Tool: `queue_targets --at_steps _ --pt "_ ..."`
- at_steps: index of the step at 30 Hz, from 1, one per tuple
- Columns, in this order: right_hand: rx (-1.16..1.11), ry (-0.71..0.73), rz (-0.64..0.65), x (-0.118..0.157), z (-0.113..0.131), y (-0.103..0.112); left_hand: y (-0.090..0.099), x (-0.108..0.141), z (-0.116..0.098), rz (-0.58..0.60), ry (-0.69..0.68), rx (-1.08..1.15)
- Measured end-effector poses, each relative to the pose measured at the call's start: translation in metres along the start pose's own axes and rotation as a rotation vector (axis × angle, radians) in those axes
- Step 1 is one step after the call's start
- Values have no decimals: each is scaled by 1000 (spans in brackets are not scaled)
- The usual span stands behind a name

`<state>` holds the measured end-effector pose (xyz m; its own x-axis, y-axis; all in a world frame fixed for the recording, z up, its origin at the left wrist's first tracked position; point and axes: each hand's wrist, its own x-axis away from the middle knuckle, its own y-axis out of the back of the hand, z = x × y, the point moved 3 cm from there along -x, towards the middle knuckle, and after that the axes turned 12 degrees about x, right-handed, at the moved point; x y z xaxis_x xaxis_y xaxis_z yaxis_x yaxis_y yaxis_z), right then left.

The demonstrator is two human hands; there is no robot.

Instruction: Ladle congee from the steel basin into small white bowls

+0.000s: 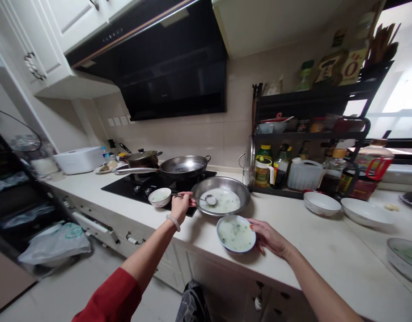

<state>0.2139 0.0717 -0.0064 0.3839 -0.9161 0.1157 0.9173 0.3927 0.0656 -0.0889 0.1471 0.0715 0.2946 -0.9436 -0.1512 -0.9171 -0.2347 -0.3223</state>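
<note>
My left hand [181, 206] is closed round the handle of a metal ladle [210, 200], whose bowl rests at the pale soup in a wide steel basin [244, 200]. My right hand [269, 237] holds the right side of a bowl of soup [237, 234] with green bits, at the counter's front edge, just before the basin. Left of the basin, a smaller bowl of soup [159, 197] stands at the cooktop's front edge, close to my left hand.
A long-handled wok [184, 166] and a lidded pot [142, 158] stand on the black cooktop [121, 186]. Two white bowls [322, 203] [367, 212] and another soup bowl [405, 258] are on the right. Behind, a black rack [299, 96] holds bottles.
</note>
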Motion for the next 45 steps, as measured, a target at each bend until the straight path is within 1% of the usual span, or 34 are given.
queue_targets --at_steps 7,15,21,26,29,33,38,41,45 --pt "-15 10 6 1 2 -1 -1 6 -6 7 61 75" --pt "-33 15 4 0 2 -1 -3 14 -17 16 91 87" --pt "-41 20 13 0 2 -1 -5 22 -29 26 112 98" --pt "-39 17 25 1 3 -1 -7 35 -43 69 117 113" --pt "-44 17 30 0 2 -1 -9 47 -54 116 109 128" --pt "-51 31 29 -1 0 0 -10 67 -66 177 139 116" --pt "-45 40 34 -1 0 0 -7 87 -69 256 130 86" --pt "-35 39 32 0 2 0 -4 98 -67 382 83 15" --pt "-24 32 21 -1 2 0 -1 114 -67 640 -50 -174"
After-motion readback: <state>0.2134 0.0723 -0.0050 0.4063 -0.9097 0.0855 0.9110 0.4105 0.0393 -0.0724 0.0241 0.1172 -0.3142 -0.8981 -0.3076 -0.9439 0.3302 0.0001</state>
